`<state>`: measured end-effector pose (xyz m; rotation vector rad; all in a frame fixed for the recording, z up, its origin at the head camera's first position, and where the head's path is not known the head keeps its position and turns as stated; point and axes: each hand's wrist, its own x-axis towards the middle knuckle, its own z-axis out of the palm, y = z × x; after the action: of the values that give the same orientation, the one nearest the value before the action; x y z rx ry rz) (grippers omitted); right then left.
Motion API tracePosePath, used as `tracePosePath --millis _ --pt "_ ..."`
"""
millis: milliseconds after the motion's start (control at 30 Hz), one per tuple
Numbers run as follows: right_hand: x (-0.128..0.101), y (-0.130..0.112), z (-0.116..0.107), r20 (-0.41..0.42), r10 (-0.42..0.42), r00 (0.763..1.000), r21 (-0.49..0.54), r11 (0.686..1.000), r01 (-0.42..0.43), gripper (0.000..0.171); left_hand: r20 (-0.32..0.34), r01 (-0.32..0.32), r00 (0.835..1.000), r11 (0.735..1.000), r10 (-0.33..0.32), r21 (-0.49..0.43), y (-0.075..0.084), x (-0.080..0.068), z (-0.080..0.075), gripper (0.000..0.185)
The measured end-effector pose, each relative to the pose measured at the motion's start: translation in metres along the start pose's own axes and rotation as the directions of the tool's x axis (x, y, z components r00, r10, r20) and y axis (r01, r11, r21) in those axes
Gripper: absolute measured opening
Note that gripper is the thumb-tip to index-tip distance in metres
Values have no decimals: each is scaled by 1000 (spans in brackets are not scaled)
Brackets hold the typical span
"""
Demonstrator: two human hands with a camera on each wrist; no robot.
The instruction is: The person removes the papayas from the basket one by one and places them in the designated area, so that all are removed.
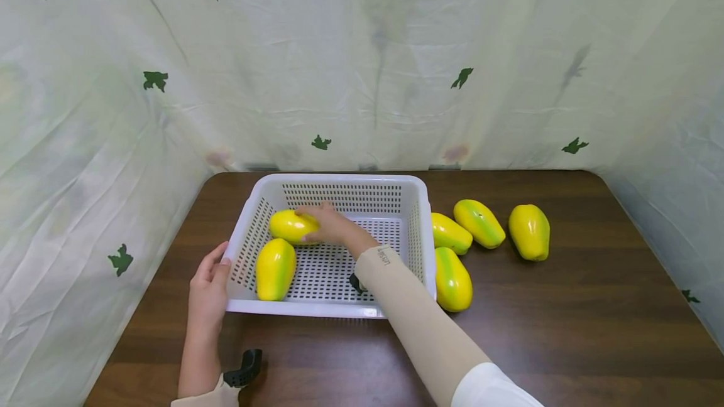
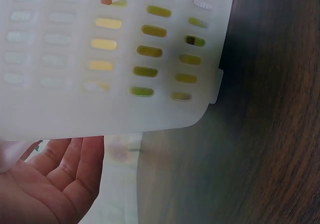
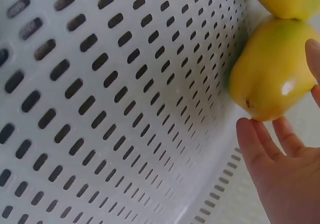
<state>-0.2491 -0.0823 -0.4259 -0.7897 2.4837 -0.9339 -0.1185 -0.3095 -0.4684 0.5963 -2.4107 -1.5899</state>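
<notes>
A short line of dark print runs across the cuff of the beige sleeve (image 1: 396,281), just behind the wrist of the right hand (image 1: 330,225), whose fingers rest on a papaya (image 1: 290,226). The letters are too small to read. No other text shows.

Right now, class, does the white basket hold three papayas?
No: the white basket holds two papayas; four more lie on the table.
</notes>
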Motion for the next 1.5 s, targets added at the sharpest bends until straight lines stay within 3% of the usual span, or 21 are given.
tracePosePath --millis 100,200,400,467,567,667,1000,1100,1167,1367,1500 --pt "0 -1 1 20 0 1000 -6 1000 0 64 -13 -26 1000 1000 26 4 -31 17 1 46" --pt "-1 -1 2 35 10 999 -3 1000 -10 67 -25 -38 999 999 38 1 -41 22 2 46" --pt "0 -3 3 38 -5 999 -22 1000 6 70 31 -37 999 999 37 -17 -18 8 -2 48" --pt "1 -3 3 37 -16 999 -28 999 17 69 29 -56 998 998 56 -4 -15 6 -3 48" --pt "1 -2 3 32 -32 999 -37 999 33 69 26 -23 999 1000 23 -16 12 -10 -2 48" --pt "0 0 2 26 -43 999 -26 999 44 68 25 -17 1000 1000 17 -12 19 -14 -2 49" --pt "-6 3 -7 -2 -59 998 102 993 58 65 18 -48 999 999 49 -23 -24 13 -3 48" --pt "-8 3 -10 -18 -77 997 131 988 79 65 25 -40 999 999 40 -9 -26 14 -3 48" --pt "-9 3 -12 -29 -88 996 159 983 91 65 15 -27 1000 1000 27 2 -21 11 -3 48" --pt "-15 1 -18 -65 -112 992 246 961 125 64 37 -5 999 999 6 -32 18 -11 -4 49" --pt "-20 -1 -24 -88 -156 984 282 943 175 64 24 19 1000 1000 -18 -11 35 -21 -3 49"
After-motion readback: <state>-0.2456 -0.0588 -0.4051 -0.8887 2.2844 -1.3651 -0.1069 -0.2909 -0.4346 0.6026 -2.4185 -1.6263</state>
